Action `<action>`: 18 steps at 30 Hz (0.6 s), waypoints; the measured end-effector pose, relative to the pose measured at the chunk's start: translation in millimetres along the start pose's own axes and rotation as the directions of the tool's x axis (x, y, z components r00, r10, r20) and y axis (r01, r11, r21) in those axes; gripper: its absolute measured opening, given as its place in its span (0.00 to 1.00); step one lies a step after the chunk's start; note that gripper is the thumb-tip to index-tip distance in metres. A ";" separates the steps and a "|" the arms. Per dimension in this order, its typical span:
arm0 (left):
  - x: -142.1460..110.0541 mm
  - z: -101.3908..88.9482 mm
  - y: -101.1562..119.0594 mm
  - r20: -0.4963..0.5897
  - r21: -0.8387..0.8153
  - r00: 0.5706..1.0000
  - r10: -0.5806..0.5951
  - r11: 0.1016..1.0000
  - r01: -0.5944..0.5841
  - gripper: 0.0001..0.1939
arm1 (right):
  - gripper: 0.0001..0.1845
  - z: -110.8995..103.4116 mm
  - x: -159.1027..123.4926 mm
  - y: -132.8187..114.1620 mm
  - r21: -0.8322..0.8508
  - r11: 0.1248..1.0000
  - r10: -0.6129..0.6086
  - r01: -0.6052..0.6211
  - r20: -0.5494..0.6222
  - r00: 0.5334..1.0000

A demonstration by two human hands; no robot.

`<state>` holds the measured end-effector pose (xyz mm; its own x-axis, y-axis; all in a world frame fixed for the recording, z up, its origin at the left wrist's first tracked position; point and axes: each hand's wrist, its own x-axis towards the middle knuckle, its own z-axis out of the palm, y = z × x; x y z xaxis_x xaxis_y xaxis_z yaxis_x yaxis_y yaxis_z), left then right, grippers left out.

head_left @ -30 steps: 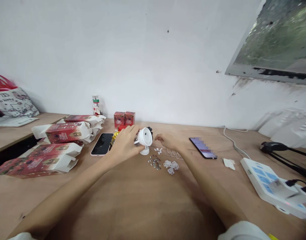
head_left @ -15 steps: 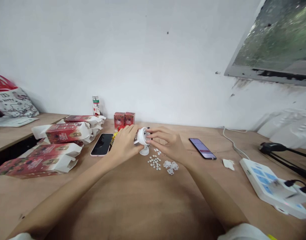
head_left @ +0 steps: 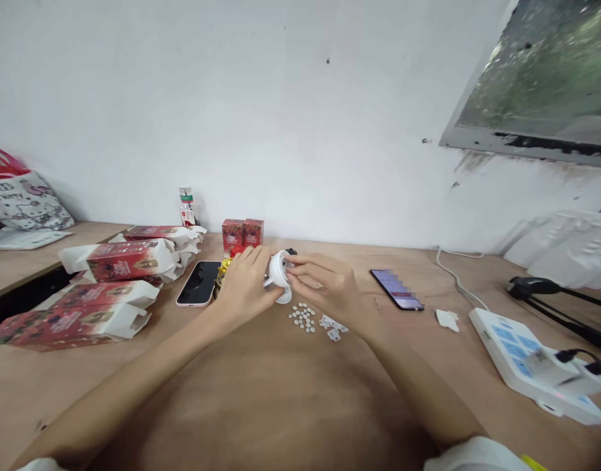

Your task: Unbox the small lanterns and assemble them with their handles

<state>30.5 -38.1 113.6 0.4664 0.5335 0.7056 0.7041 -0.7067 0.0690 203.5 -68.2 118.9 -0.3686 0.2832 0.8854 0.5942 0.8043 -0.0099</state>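
A small white round device point(head_left: 277, 270) on a stand sits at the middle of the wooden table point(head_left: 261, 392). My left hand point(head_left: 244, 283) is wrapped round its left side. My right hand point(head_left: 325, 284) has its fingers pinched against the device's front face. Just in front of both hands lie a cluster of tiny white beads point(head_left: 302, 318) and several small white plastic pieces point(head_left: 334, 327).
A black phone in a pink case point(head_left: 199, 282) lies left of my hands, a lit phone point(head_left: 397, 289) right of them. Red and white cartons point(head_left: 118, 260) pile up at the left. Two small red boxes point(head_left: 242, 233) and a bottle point(head_left: 187, 207) stand by the wall. A white power strip point(head_left: 526, 353) lies right.
My right hand left the small pieces on the table and came up to the front of the white device. My left hand has stayed on the device.
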 end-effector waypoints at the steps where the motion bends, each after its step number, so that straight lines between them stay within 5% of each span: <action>1: -0.3 0.2 0.3 -0.004 0.012 1.000 0.002 1.000 -0.002 0.11 | 0.07 0.7 -0.6 -0.5 -0.011 1.000 0.002 -0.002 -0.004 1.000; 10: -0.1 0.1 3.4 -0.010 0.047 1.000 -0.023 0.999 0.023 0.09 | 0.09 2.4 0.7 -5.0 -0.047 0.999 -0.023 0.019 -0.090 0.996; 15: 3.7 -2.0 -0.1 0.063 0.008 0.996 -0.063 0.998 0.063 0.13 | 0.07 -16.3 5.9 -1.5 0.109 0.975 0.192 -0.194 0.030 0.981; 18: 8.0 -7.5 -4.6 0.063 0.046 0.992 -0.109 0.993 0.106 0.14 | 0.06 -32.6 7.9 11.6 0.145 0.929 0.307 -0.342 0.218 0.926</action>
<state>27.0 -34.1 124.2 0.4200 0.6355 0.6478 0.7735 -0.6240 0.1106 230.7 -73.6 141.0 -0.3154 0.6230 0.7158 0.5737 0.7261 -0.3791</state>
